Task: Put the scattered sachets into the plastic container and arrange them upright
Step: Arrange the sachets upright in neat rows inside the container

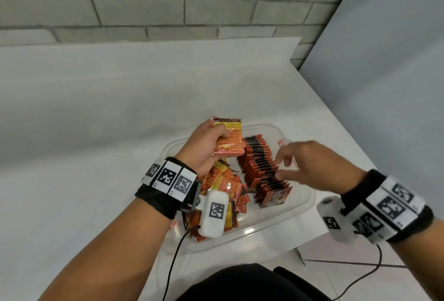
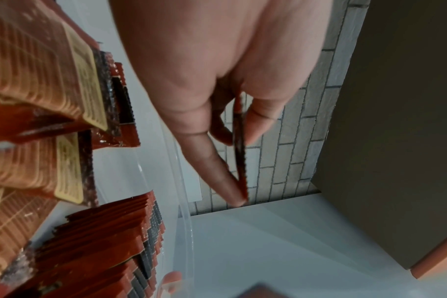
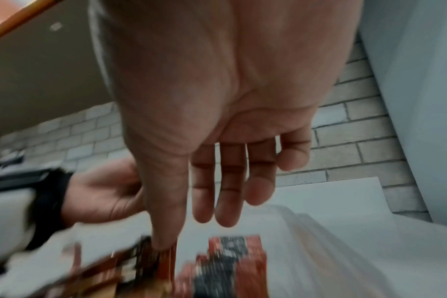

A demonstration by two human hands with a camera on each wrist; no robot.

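Observation:
A clear plastic container (image 1: pixel 264 219) sits on the white table. Inside it, a row of red-and-black sachets (image 1: pixel 262 168) stands upright on the right side. A loose pile of orange sachets (image 1: pixel 225 188) lies on the left side. My left hand (image 1: pixel 206 147) grips a small stack of sachets (image 1: pixel 231 142) above the container's far left corner. In the left wrist view this held stack (image 2: pixel 240 161) shows edge-on between thumb and fingers. My right hand (image 1: pixel 302 164) hovers blurred over the upright row, fingers straight, holding nothing. In the right wrist view its thumb tip (image 3: pixel 163 242) touches the sachet tops (image 3: pixel 227 262).
The white table (image 1: pixel 96 132) runs to a brick wall (image 1: pixel 168 7) behind. Its right edge (image 1: pixel 341 120) lies close to the container, beside a grey panel (image 1: pixel 396 84). Cables (image 1: pixel 175 252) hang from both wrist cameras. Tiled floor (image 1: pixel 360 276) shows at lower right.

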